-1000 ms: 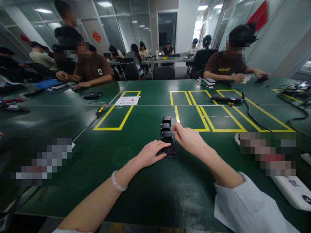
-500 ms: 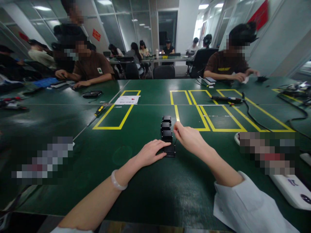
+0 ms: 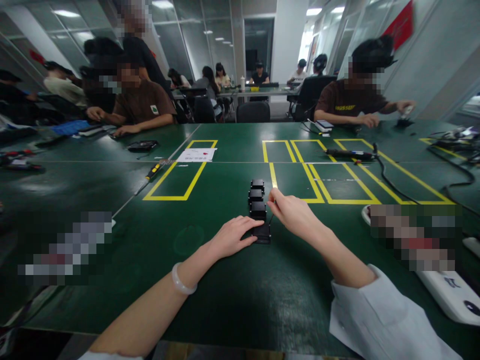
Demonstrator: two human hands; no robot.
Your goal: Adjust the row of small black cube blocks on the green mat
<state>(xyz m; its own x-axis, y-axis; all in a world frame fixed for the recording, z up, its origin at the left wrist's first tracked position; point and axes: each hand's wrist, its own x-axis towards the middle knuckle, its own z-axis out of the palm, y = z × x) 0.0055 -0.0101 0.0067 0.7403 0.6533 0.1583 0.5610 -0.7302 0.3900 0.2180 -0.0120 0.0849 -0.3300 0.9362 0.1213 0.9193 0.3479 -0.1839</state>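
Left hand (image 3: 233,236): fingers gripping nearest black block (image 3: 263,231); right hand (image 3: 293,212), just right of block: fingers closed on thin dark tool (image 3: 271,219)

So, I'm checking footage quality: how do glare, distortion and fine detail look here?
Head view: soft glare on the glossy green tabletop near its front edge; head view: the pale wall at right leans, likely lens distortion; head view: the thin dark rod in the bare right hand shows little detail.

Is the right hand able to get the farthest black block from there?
Probably yes: the right hand looks close to the farthest black block, with nothing visible in the way, but its fingers seem busy pinching a thin tool.
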